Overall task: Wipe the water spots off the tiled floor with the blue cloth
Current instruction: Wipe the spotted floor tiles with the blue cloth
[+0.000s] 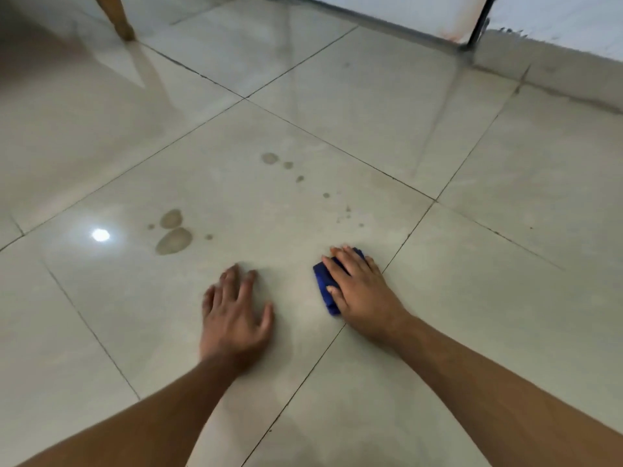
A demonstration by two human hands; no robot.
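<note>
The glossy beige tiled floor [337, 106] fills the view. Two large water spots [173, 241] lie on the centre tile's left, with tiny drops beside them. A trail of smaller water spots [269, 158] runs from the tile's middle down to the right. My right hand [360, 288] presses flat on the folded blue cloth [324, 284], near the tile's right grout line; most of the cloth is hidden under the palm. My left hand [236, 311] rests on the floor with fingers spread, holding nothing, just below and right of the large spots.
A wooden furniture leg [118, 18] stands at the top left. A thin dark metal leg [480, 21] and a raised tiled step [556, 69] along a white wall lie at the top right. A lamp's reflection [100, 234] shines left of the large spots.
</note>
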